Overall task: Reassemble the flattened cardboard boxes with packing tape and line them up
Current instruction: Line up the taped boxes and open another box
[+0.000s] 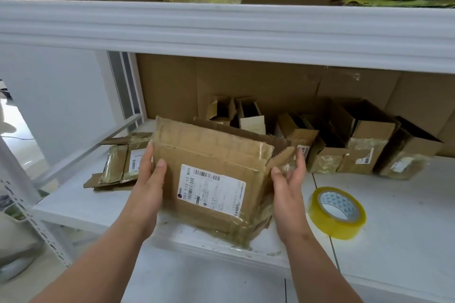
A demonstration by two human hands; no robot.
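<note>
- On a white shelf [394,216] of a metal rack, head view: a person steadies a worn, creased cardboard box [214,155] standing at the shelf's front edge, its corrugated top flaps ragged and partly raised, glossy tape wrinkled along its seams and lower corner.
- A white shipping label [211,189] with barcodes lies across the box's near face.
- The left hand [150,179] presses against the box's left side, fingers straight and thumb laid on the near face; the right hand [289,179] stands open just beside the right side, fingers extended upward near a torn flap, whether touching cannot be told.
- A roll of clear yellowish packing tape [337,211] lies tilted on the shelf to the right of the right hand, apart from the box.
- A flattened box [118,162], taped and labelled, lies to the left behind the left hand.
- A row of smaller open boxes [357,145] stands along the back, close together, against a brown cardboard backing [270,81].
- Bare white shelf surface opens right of the tape roll; the upper shelf beam [221,29] runs overhead.
</note>
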